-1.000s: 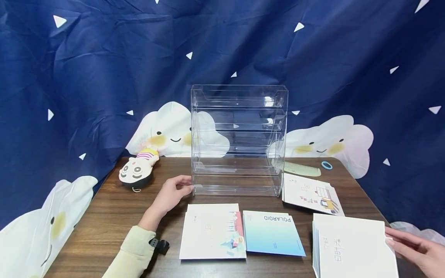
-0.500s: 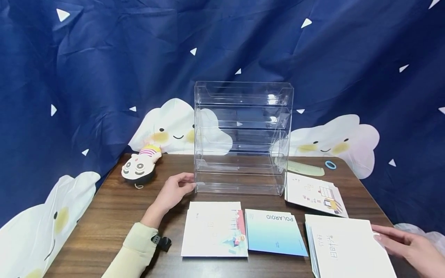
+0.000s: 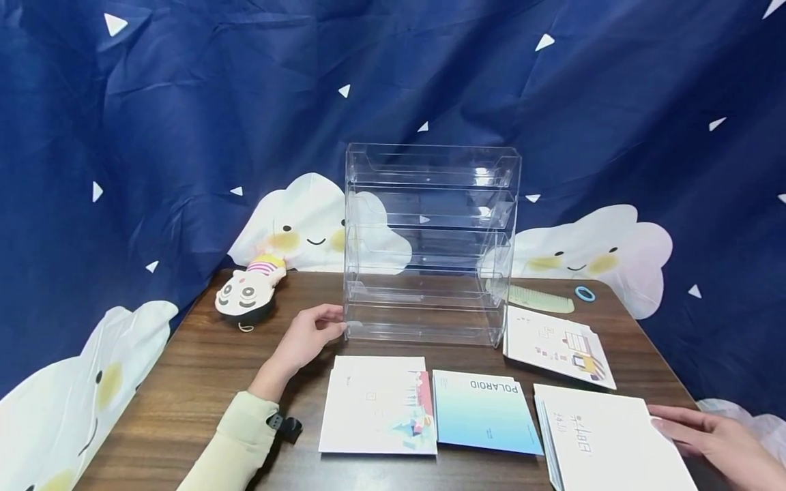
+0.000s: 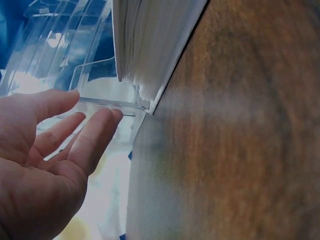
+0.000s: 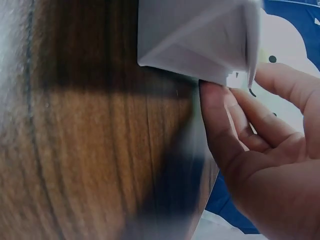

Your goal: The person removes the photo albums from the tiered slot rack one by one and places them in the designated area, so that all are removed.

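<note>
My left hand (image 3: pixel 310 335), fingers loosely extended, touches the lower left side of a clear acrylic tiered rack (image 3: pixel 430 319). The left wrist view shows the thumb and fingertips of this left hand (image 4: pixel 55 145) close to the rack's bottom edge. At the front right, my right hand (image 3: pixel 718 436) pinches the right edge of a stack of white notebooks (image 3: pixel 608 436). In the right wrist view, the thumb of this hand (image 5: pixel 260 145) lies above the white stack (image 5: pixel 200 40) and its fingers below. Part of the stack lies beyond the head view's lower edge.
In front of the rack lie white illustrated notebooks (image 3: pixel 368 416) and blue POLAROID notebooks (image 3: pixel 485 419). More white notebooks (image 3: pixel 546 341), a pale green comb (image 3: pixel 540 299) and a blue ring (image 3: pixel 585 294) sit on the right. A panda-faced toy (image 3: pixel 248 293) lies at the left back.
My right hand has shifted the white notebook stack leftward, close to the blue notebooks. My left hand stays at the rack's side. The head view has tilted slightly.
</note>
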Action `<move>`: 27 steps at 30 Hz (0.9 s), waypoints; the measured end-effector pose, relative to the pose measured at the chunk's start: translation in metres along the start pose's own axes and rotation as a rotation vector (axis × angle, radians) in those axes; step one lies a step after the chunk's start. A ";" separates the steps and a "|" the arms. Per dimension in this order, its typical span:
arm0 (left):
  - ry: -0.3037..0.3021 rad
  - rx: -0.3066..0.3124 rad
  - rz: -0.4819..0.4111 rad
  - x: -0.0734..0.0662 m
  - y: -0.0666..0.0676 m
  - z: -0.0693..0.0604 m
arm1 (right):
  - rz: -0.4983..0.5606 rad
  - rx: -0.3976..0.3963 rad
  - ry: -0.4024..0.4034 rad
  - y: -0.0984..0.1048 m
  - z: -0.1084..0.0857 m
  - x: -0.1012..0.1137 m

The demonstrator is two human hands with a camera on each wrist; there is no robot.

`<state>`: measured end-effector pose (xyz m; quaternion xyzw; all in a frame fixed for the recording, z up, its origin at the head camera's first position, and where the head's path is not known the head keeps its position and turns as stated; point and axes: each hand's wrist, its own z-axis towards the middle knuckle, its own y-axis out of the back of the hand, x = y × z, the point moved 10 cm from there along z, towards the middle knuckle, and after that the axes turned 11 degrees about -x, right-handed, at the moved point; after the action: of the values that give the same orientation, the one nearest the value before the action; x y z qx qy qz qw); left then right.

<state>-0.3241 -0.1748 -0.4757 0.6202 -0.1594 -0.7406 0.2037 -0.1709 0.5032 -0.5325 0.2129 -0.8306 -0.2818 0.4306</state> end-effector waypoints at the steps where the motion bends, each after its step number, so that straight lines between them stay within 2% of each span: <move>1: 0.002 0.001 -0.002 0.000 0.000 -0.001 | 0.011 0.002 -0.009 -0.001 0.000 -0.001; 7: 0.014 0.000 -0.007 0.002 -0.001 -0.002 | 0.016 0.014 -0.004 -0.003 0.003 -0.003; 12: 0.011 -0.003 -0.012 0.000 -0.001 -0.002 | -0.050 -0.002 0.038 0.000 0.003 0.001; 19: 0.017 0.010 -0.007 0.004 -0.004 -0.003 | -0.044 -0.008 0.006 0.003 0.000 0.002; 27: 0.017 0.006 -0.022 0.002 -0.003 -0.003 | -0.050 -0.009 0.026 0.003 -0.002 0.007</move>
<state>-0.3217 -0.1735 -0.4796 0.6286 -0.1532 -0.7370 0.1952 -0.1731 0.5013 -0.5253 0.2354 -0.8181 -0.2933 0.4351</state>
